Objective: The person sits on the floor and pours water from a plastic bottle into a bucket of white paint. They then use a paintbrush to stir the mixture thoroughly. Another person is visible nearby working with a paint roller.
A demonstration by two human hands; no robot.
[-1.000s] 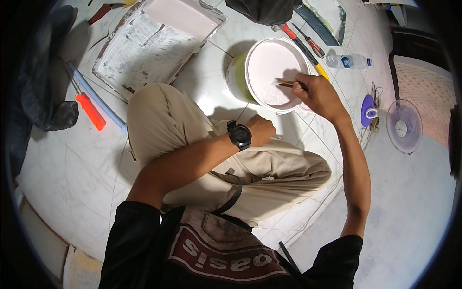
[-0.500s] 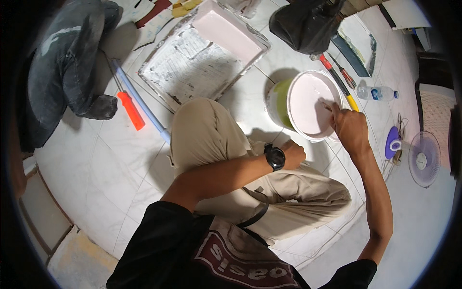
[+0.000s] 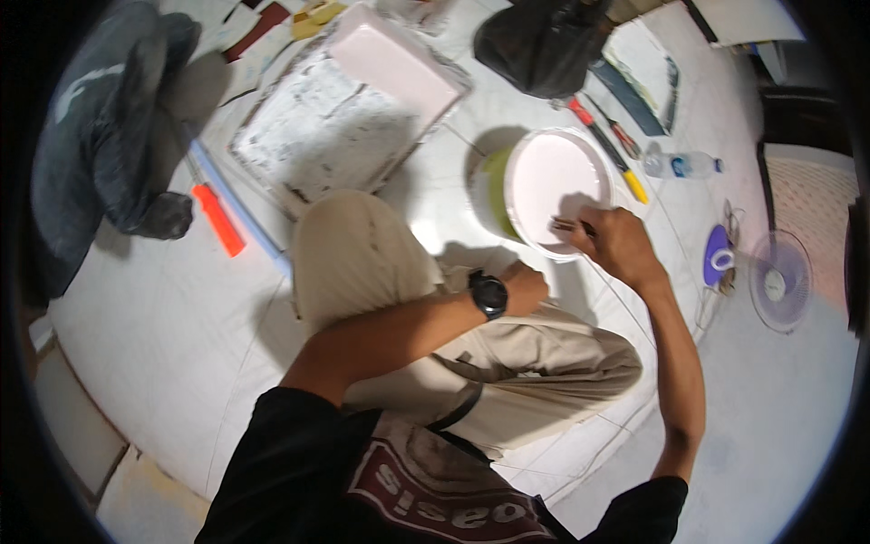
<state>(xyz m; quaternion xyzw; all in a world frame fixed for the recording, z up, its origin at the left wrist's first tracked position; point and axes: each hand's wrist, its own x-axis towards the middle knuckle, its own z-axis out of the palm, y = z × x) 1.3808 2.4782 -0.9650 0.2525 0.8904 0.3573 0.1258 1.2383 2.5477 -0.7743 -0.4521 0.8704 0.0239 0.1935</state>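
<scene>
Pale pink paint fills a round bucket (image 3: 497, 190) with a green label, right of my knees. My right hand (image 3: 616, 243) is closed round a thin, dark stick-like tool (image 3: 571, 226). Its end is over the paint by the near right rim; I cannot make out its exact kind. My left hand (image 3: 523, 288) rests on my bent leg, near the bucket's lower side. Its fingers are curled closed, and I see nothing in them. A black watch (image 3: 489, 296) is on that wrist.
A paint tray (image 3: 304, 186) holding pink paint lies ahead. A black plastic bag (image 3: 544, 45), a yellow-ended tool (image 3: 637, 186), a water bottle (image 3: 684, 165) and a small fan (image 3: 781, 281) are around the bucket. Left lies an orange-handled tool (image 3: 217, 220), near another person's leg (image 3: 118, 154).
My right hand has moved the stick-like tool toward the bucket's near rim, and more of it shows above the paint. The whole view has shifted slightly; my left hand stays on my leg.
</scene>
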